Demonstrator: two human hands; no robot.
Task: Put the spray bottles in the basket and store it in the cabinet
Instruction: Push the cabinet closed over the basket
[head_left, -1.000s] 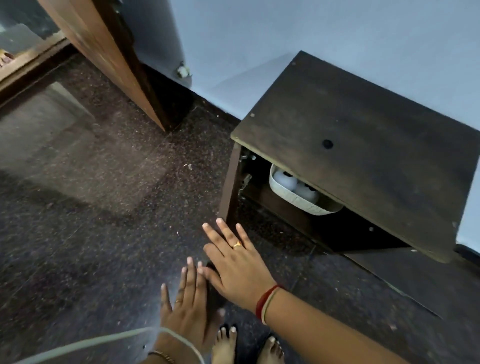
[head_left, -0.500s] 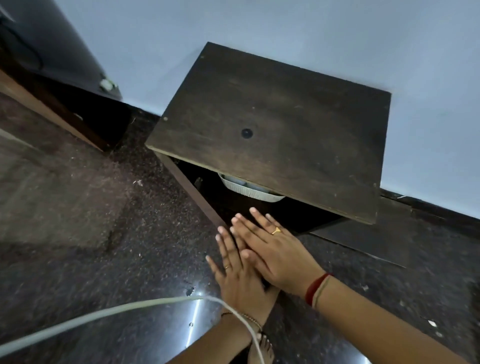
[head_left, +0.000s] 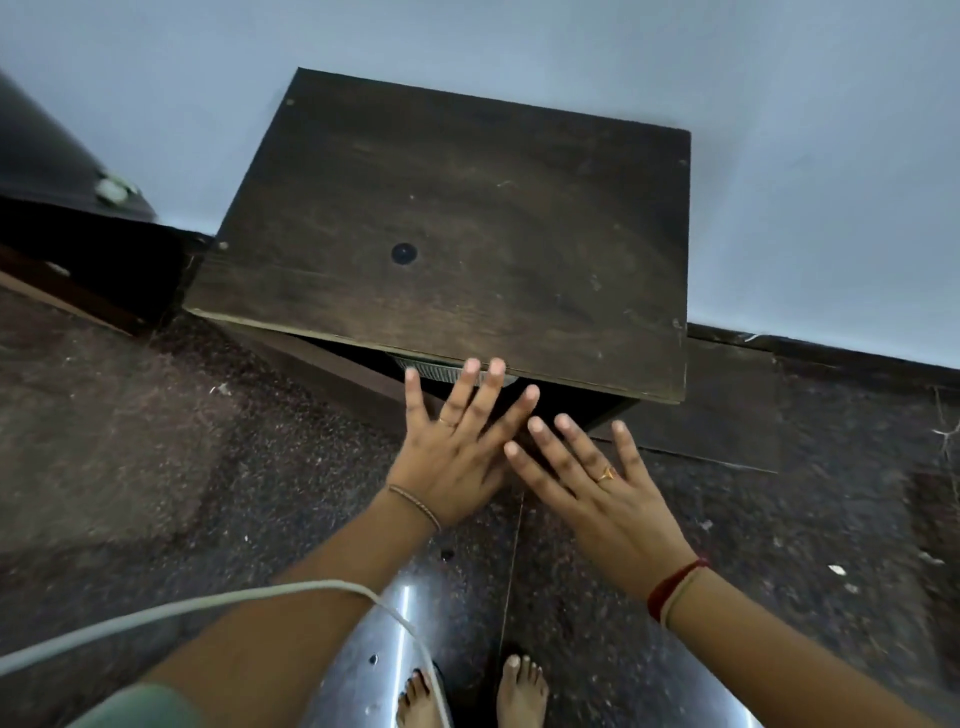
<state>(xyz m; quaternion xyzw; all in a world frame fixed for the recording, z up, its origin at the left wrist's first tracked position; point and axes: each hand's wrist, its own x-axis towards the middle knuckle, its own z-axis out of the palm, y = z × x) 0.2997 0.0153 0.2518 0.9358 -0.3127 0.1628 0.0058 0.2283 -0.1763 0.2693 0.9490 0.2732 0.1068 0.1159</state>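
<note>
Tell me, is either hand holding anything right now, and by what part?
Nothing is held. The left hand and right hand are both open with fingers spread, in front of the cabinet. Only the basket's rim shows under its top.

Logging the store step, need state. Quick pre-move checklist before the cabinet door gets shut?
1. White plastic basket inside the dark wooden cabinet: ok, only its rim shows under the top.
2. Spray bottles in basket: cannot tell, hidden.
3. Left hand empty, fingers spread: ok.
4. Right hand empty, fingers spread: ok.
5. Door closed: not ok, opening still dark and exposed.
6. White cable draped over the left forearm, clear of the opening: ok.
</note>
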